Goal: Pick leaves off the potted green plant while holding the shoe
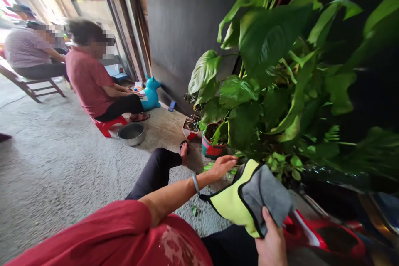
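Fingers (270, 223) of right hand (272, 243) pinched shut on a folded cloth (249, 199) (yellow-green face, grey fleecy back, black piping), held low centre-right in front of the plant. Wrist cut off by bottom edge. Left hand (222, 165) reaches out flat, fingers spread and loose, holding nothing; fingertips at the lower leaves (268, 41) of the potted plant, contact probably but hard to confirm. Bangle (195, 184) on left wrist. Broad glossy leaves hide most of the teal-red pot (212, 148). Something shiny red (324, 237) at lower right, blurred. Rough concrete floor (62, 174).
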Tool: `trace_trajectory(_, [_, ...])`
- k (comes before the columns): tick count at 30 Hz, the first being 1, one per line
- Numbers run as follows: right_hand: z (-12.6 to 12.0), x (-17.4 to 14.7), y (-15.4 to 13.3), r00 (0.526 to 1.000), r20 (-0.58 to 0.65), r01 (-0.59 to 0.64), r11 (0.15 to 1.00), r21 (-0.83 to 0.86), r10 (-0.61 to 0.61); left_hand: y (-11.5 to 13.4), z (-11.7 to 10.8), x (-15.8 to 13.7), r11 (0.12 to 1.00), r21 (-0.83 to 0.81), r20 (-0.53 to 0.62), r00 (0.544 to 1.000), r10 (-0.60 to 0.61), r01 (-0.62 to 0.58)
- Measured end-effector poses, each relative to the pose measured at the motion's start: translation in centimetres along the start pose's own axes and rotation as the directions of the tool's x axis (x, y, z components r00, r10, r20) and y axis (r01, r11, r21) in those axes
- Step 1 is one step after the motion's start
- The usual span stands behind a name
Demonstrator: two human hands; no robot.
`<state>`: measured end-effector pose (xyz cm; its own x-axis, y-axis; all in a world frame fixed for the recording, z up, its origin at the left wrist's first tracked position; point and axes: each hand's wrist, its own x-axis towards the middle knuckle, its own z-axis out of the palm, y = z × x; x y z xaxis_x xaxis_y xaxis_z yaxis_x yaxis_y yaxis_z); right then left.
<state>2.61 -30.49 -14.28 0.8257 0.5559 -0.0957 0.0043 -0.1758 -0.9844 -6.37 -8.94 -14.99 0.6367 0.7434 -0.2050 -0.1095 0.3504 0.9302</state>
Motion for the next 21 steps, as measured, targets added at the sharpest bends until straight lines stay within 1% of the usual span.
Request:
trace_trajectory(1, [-0.1,-0.1,0.1,1.0,-0.021,-0.01,1.0,0.005,0.01,0.8,0.2,-0.6,0.999,-0.051,0.104,0.994,-0.01,0.016])
trace_trajectory(2, [0.1,-0.1,0.1,0.999,-0.034,-0.023,1.0,0.014,0.023,1.4,0.5,-1.2,0.992,-0.109,0.225,0.974,-0.035,0.061])
trace_trajectory(4, [0.8,-0.1,-0.2,0.997,-0.051,-0.052,0.998,0.046,0.054,2.2,0.9,-2.5,0.968,-0.162,0.431,0.896,-0.104,0.19])
trace_trajectory(5, [1.2,-0.1,-0.6,0.996,-0.054,-0.064,0.996,0.056,0.067,2.3,1.1,-3.1,0.956,-0.151,0.497,0.855,-0.145,0.25])
trace_trajectory(6, [1.6,0.0,-1.1,0.996,-0.054,-0.071,0.996,0.057,0.074,2.3,1.3,-3.4,0.946,-0.123,0.536,0.822,-0.192,0.301])
trace_trajectory(7, [1.9,0.0,-1.7,0.996,-0.056,-0.067,0.996,0.052,0.07,2.1,1.3,-3.7,0.935,-0.087,0.545,0.802,-0.244,0.344])
trace_trajectory(8, [2.0,0.1,-2.3,0.997,-0.058,-0.058,0.998,0.03,0.06,1.9,1.4,-3.7,0.924,-0.055,0.531,0.794,-0.294,0.379])
trace_trajectory(10, [1.8,0.2,-3.4,0.999,-0.036,-0.014,0.999,-0.047,0.012,1.5,1.4,-3.4,0.903,-0.046,0.471,0.807,-0.358,0.427])
trace_trajectory(13, [0.8,0.3,-4.1,0.999,0.016,0.043,0.979,-0.198,-0.041,1.2,1.4,-2.8,0.871,-0.149,0.391,0.837,-0.383,0.469])
trace_trajectory(14, [0.5,0.4,-4.0,0.999,-0.002,0.037,0.969,-0.246,-0.039,1.3,1.5,-2.6,0.862,-0.214,0.368,0.855,-0.365,0.46])
trace_trajectory(16, [0.1,0.4,-3.5,0.993,-0.113,-0.049,0.964,-0.262,0.02,1.8,1.6,-2.5,0.841,-0.365,0.32,0.902,-0.289,0.399])
trace_trajectory(17, [0.1,0.3,-3.1,0.986,-0.148,-0.111,0.971,-0.21,0.081,2.1,1.6,-2.4,0.83,-0.436,0.293,0.927,-0.235,0.348])
trace_trajectory(18, [0.3,0.1,-2.7,0.979,-0.127,-0.171,0.979,-0.113,0.157,2.4,1.7,-2.5,0.818,-0.494,0.262,0.947,-0.184,0.296])
trace_trajectory(19, [0.6,-0.2,-2.4,0.972,-0.048,-0.23,0.973,0.016,0.23,2.6,1.8,-2.5,0.804,-0.534,0.244,0.958,-0.149,0.261])
trace_trajectory(20, [1.0,-0.6,-2.2,0.958,0.069,-0.286,0.947,0.148,0.278,2.7,1.9,-2.6,0.791,-0.554,0.247,0.959,-0.141,0.26])
trace_trajectory(21, [1.6,-0.9,-2.1,0.937,0.192,-0.336,0.904,0.264,0.292,2.7,2.0,-2.8,0.778,-0.555,0.272,0.948,-0.164,0.294])
